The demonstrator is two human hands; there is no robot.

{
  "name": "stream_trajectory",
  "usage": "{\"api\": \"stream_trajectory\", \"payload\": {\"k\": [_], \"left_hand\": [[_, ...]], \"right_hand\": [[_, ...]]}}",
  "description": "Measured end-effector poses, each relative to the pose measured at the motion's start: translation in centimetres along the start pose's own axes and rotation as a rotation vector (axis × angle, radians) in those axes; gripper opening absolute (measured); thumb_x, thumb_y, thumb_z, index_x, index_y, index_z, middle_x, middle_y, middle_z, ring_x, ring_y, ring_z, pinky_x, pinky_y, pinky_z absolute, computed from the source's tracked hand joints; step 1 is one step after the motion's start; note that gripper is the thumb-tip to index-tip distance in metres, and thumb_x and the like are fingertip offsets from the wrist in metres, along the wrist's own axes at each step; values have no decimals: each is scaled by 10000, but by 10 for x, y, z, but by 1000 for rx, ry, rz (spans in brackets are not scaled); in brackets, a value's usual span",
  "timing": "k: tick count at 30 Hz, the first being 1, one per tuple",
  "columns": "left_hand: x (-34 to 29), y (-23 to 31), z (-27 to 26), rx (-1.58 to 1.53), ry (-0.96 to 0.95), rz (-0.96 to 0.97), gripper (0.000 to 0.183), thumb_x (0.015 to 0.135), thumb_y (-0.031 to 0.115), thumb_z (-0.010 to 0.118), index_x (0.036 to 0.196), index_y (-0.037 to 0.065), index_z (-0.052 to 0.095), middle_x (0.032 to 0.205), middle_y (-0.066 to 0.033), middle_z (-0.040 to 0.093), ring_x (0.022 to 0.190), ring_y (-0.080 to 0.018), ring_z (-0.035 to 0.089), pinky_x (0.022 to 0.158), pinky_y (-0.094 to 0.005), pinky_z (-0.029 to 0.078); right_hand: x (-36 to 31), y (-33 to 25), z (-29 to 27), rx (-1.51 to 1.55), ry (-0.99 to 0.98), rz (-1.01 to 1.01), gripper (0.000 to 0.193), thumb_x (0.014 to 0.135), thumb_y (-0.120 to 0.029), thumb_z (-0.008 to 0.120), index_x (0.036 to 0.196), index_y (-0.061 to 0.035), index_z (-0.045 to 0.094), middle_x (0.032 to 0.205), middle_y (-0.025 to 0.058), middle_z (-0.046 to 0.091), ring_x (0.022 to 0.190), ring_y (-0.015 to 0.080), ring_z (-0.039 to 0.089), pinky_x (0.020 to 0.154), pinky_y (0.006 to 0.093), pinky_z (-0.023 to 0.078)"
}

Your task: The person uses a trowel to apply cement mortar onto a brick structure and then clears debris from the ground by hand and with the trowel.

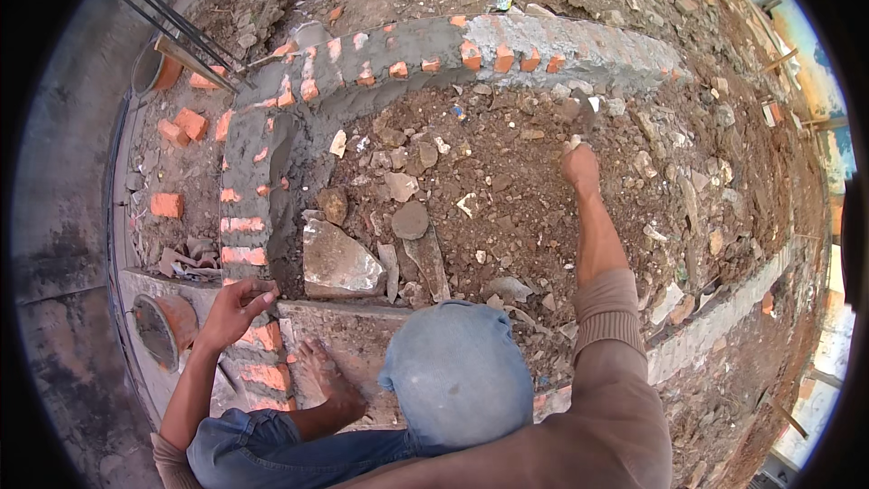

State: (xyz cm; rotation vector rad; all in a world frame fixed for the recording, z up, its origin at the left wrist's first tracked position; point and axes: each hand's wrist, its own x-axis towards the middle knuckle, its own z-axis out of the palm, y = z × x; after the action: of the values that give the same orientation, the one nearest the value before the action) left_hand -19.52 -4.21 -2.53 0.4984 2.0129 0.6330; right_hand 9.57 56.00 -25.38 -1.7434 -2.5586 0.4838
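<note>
Trowel out at full stretch! Grips it in a closed right hand, low over the rubble, just short of the far arm of the brick wall. Holds the left hand half-curled beside the nearer bricks (cannot tell whether empty). Might jar the trowel on that rubble by sweeping too low. Might smear wet-looking mortar by leaning left, or even, by reaching so far past a bent knee, overbalance.

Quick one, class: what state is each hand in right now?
Left hand: partly open, fingers loosely bent, nothing visibly held.
Right hand: closed around the handle of a trowel.
</note>
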Motion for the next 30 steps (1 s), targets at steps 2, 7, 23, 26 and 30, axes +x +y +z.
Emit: {"api": "stream_trajectory", "payload": {"k": [2,7,23,26,30], "left_hand": [[-20,-16,-12,-11,46,-3,294,957,178,657,1143,-49,630,1044,-102,695,980,-149,650,877,-312,523],[-13,-2,0,-7,38,84,300,961,178,653,1157,-49,626,1031,-102,692,973,-145,647,867,-313,526],[-7,30,9,-26,-8,86,356,976,245,636,1193,-36,625,1067,-72,687,993,-133,636,906,-308,497],[-5,35,8,26,0,101,360,977,256,635,1194,-31,628,1066,-77,687,998,-136,636,910,-315,496],[-22,13,-1,-10,21,58,355,971,264,646,1175,-27,639,1028,-72,685,976,-129,629,879,-310,501]], "right_hand": [[-60,-81,46,84,-49,-28,488,965,-356,505,1137,98,549,1013,310,676,972,451,665,853,513,531],[-128,-170,66,126,-240,-161,408,934,-238,511,1119,123,552,1031,321,667,982,449,662,865,508,530],[-220,-297,94,293,-414,-412,342,917,-124,450,1130,131,528,1057,322,655,1015,457,648,893,510,519],[-219,-296,91,223,-419,-520,308,928,-102,431,1115,114,546,1018,317,667,966,445,669,864,509,532],[-243,-279,72,65,-498,-767,318,951,-115,420,1121,110,568,972,316,679,911,427,689,787,500,559]]}}
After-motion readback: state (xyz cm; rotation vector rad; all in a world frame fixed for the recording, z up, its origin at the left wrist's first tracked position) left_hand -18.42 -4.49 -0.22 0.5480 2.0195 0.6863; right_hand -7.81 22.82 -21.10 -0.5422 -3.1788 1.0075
